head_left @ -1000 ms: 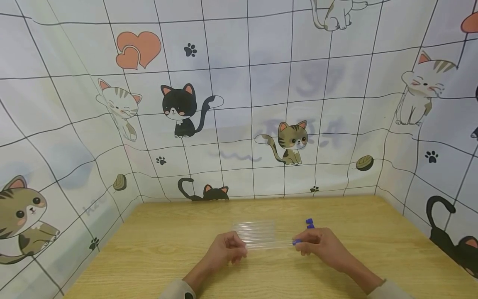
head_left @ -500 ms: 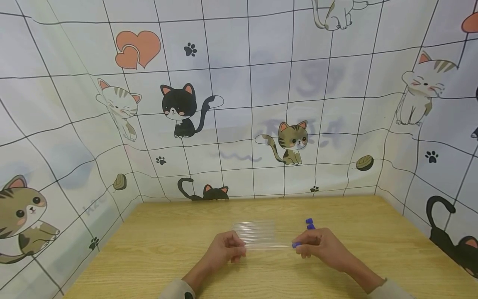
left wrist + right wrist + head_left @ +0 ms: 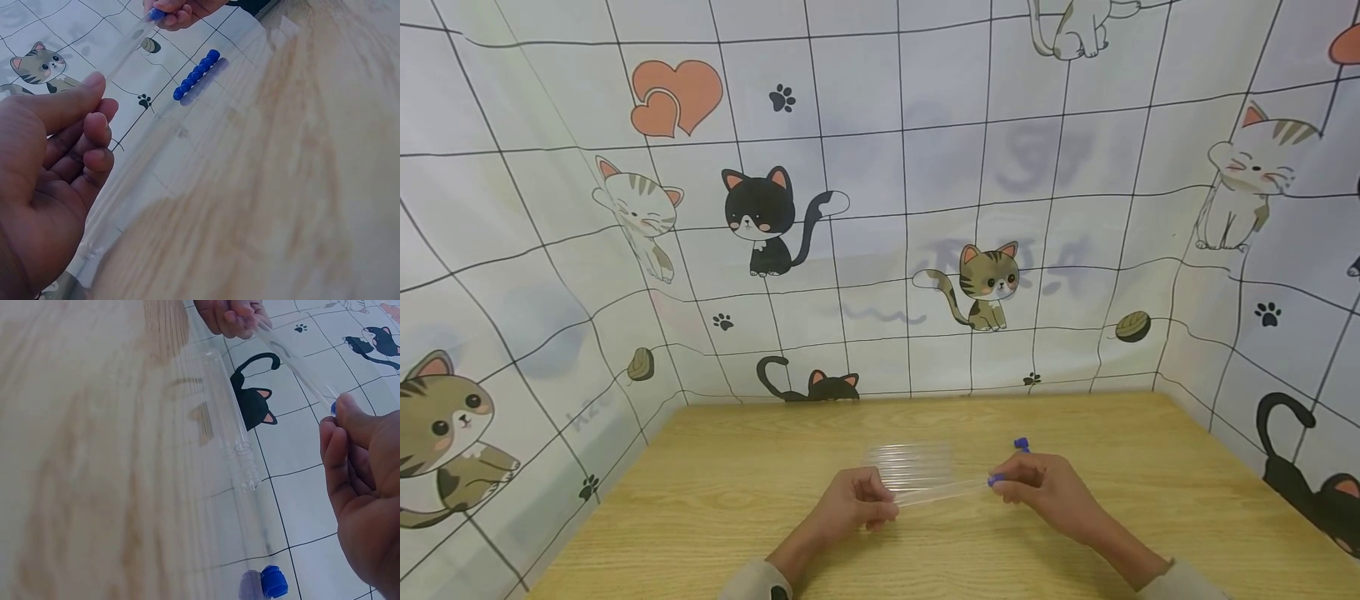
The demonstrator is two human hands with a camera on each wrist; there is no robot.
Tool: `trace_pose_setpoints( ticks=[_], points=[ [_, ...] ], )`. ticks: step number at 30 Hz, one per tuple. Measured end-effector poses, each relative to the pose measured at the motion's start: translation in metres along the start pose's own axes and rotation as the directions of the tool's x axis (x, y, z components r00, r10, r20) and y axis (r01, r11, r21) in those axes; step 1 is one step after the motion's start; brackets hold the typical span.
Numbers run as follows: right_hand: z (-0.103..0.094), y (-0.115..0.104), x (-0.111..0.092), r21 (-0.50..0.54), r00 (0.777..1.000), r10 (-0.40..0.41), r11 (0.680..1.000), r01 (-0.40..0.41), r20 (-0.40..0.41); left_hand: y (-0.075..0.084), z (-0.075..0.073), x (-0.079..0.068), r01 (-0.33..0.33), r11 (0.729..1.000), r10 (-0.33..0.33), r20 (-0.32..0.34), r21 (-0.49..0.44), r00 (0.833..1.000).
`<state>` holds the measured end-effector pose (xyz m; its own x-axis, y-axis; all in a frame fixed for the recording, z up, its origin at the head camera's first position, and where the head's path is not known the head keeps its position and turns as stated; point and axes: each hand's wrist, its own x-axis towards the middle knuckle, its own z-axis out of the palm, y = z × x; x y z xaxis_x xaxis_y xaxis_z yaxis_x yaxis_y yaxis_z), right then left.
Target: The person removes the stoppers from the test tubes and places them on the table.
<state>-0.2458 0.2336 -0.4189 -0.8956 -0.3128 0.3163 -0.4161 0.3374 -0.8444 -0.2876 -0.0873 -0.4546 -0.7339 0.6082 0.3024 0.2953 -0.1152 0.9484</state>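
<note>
A clear plastic test tube (image 3: 943, 492) spans the gap between the two hands, its right end tilted up. My left hand (image 3: 853, 504) pinches its left end between thumb and fingers. At the other end my right hand (image 3: 1037, 487) pinches a small blue cap (image 3: 995, 481), which sits at the tube's mouth. In the left wrist view the same blue cap (image 3: 157, 14) shows between the right fingertips, in line with the tube (image 3: 128, 47). The right wrist view shows the thumb covering most of the cap (image 3: 334, 409).
Several clear tubes (image 3: 917, 458) lie side by side on the wooden table (image 3: 760, 467), behind the hands. A row of blue caps (image 3: 197, 75) stands to their right, partly behind the right hand in the head view. A cat-print cloth (image 3: 865, 192) hangs around the table.
Over the last half second the right hand has risen slightly with the cap, and the tube's right end now tilts upward. The left hand has barely moved.
</note>
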Motion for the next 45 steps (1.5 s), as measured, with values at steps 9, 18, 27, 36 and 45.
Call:
trace_pose_setpoints(
  ticks=[9,18,27,36,45],
  points=[
    [-0.001,0.000,0.001,-0.005,1.000,-0.010,1.000,0.010,-0.013,0.001,0.000,0.001,-0.002,1.000,0.002,-0.003,-0.017,1.000],
    [-0.005,0.000,0.003,0.053,0.997,-0.057,0.997,0.054,0.057,0.004,0.000,0.002,-0.025,1.000,0.025,0.014,0.001,1.000],
    [-0.002,0.001,0.004,0.086,0.995,-0.098,0.991,0.098,0.000,0.004,0.001,0.003,-0.111,0.994,0.111,0.003,-0.013,0.994],
    [-0.001,-0.022,0.002,0.090,0.997,-0.070,0.993,0.072,-0.023,0.007,-0.001,0.006,-0.123,0.992,0.123,-0.024,-0.013,0.992],
    [-0.004,-0.011,0.004,0.062,0.997,-0.081,0.995,0.081,-0.011,0.009,-0.004,0.010,-0.166,0.986,0.166,-0.018,-0.021,0.986]
  ],
)
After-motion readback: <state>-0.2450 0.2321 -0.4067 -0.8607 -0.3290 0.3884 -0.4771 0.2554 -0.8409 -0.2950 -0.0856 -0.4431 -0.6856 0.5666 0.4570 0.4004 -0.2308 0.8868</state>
